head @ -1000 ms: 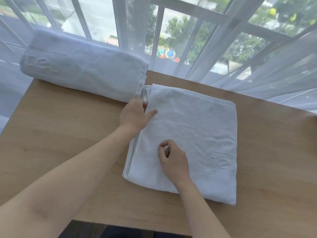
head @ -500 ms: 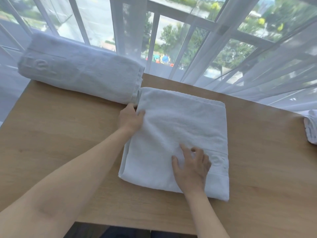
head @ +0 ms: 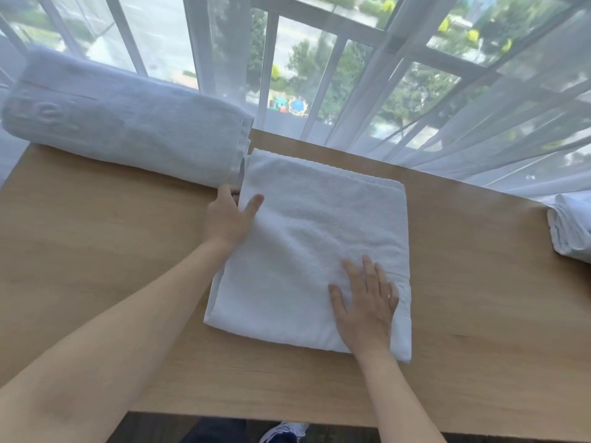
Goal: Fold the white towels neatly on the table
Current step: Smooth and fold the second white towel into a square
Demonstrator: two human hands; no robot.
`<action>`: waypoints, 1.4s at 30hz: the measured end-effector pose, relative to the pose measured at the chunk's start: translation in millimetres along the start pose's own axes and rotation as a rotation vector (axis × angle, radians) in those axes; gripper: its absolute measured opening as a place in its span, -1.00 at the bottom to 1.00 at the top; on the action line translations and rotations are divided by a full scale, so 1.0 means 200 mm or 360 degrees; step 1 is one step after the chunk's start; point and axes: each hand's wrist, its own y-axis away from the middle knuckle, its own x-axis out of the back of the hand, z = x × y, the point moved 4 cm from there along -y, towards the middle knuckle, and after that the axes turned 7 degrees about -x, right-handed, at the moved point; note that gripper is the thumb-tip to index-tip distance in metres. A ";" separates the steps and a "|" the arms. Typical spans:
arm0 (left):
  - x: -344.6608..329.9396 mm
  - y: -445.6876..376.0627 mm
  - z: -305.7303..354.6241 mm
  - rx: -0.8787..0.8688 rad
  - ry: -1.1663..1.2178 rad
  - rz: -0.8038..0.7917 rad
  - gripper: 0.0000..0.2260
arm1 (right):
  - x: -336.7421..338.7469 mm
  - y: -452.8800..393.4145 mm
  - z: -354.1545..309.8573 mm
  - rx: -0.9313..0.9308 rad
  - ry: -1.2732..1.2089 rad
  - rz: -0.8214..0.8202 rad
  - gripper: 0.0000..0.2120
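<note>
A white towel point(head: 316, 231), folded into a thick rectangle, lies flat in the middle of the wooden table point(head: 105, 260). My left hand point(head: 228, 220) grips its far left edge, thumb on top and fingers tucked at the side. Flat on the towel's near right part rests my right hand point(head: 364, 302), palm down with fingers spread. A second folded white towel point(head: 124, 123) lies at the back left, its end touching the first towel's far left corner. Part of another white towel point(head: 572, 228) shows at the right edge.
Sheer white curtains point(head: 479, 123) hang along the table's far edge in front of a window with railings. The table's near edge runs across the bottom, with a shoe point(head: 284, 431) on the floor below it.
My right hand has opened from a curled pinch and slid toward the towel's near right, pressing flat. My left hand stays at the left edge. The view shifted right, revealing the towel at the right.
</note>
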 end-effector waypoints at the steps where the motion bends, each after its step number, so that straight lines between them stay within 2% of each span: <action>1: 0.00 0.05 -0.02 -0.0010 -0.0041 -0.0057 -0.64 | -0.02 0.00 0.01 -0.0007 0.0018 -0.0059 -0.44; 4: 0.01 0.15 -0.08 -0.0036 -0.0083 -0.0187 -0.73 | -0.06 0.01 0.01 0.0014 0.0018 -0.0090 -0.39; 6: 0.03 0.18 -0.08 -0.0033 -0.0063 -0.0108 -0.78 | -0.07 0.01 0.00 0.0030 0.0025 -0.0085 -0.39; 10: 0.04 0.25 -0.05 0.0038 -0.0139 0.0018 -0.64 | -0.07 -0.01 0.02 0.0016 0.0036 -0.0161 -0.41; 12: 0.04 0.31 -0.05 0.0058 -0.0271 -0.0118 -0.56 | -0.04 -0.02 0.03 0.0040 -0.0009 -0.0200 -0.43; 15: 0.06 0.38 -0.08 0.0020 -0.0461 -0.0300 -0.60 | 0.02 -0.06 0.06 0.0111 -0.0011 -0.0073 -0.50; 19: 0.11 0.44 -0.12 0.0024 -0.0229 -0.0090 -0.80 | 0.01 -0.04 0.17 0.0014 0.0064 -0.0136 -0.46; 22: 0.10 0.52 -0.13 0.0073 -0.0170 0.0067 -0.73 | -0.01 0.00 0.20 0.0078 0.0074 -0.0158 -0.43; 24: 0.08 0.59 -0.10 -0.0109 -0.0474 0.0235 -0.65 | 0.01 -0.01 0.19 0.0090 0.0001 -0.0082 -0.44; 26: 0.01 0.66 -0.04 -0.0471 -0.0897 0.0328 -0.59 | 0.01 -0.03 0.16 0.0100 -0.0040 0.0010 -0.46; 28: -0.09 0.71 0.02 -0.0824 -0.1038 0.0166 -0.57 | -0.01 -0.05 0.14 0.0109 -0.0027 0.0027 -0.43; 31: -0.30 0.74 0.08 -0.1220 -0.1075 -0.0370 -0.53 | -0.07 -0.05 0.15 0.0086 0.0011 -0.0006 -0.39; 34: -0.48 0.72 0.13 -0.1316 -0.1185 -0.0720 -0.47 | -0.09 -0.04 0.15 0.0085 0.0016 0.0055 -0.38; 36: -0.56 0.65 0.15 -0.1264 -0.1280 -0.0782 -0.45 | -0.09 -0.04 0.15 0.0068 -0.0001 0.0084 -0.38; 42: -0.67 0.34 0.25 -0.1238 -0.1366 -0.0759 -0.45 | -0.09 -0.05 0.14 0.0052 -0.0068 0.0233 -0.37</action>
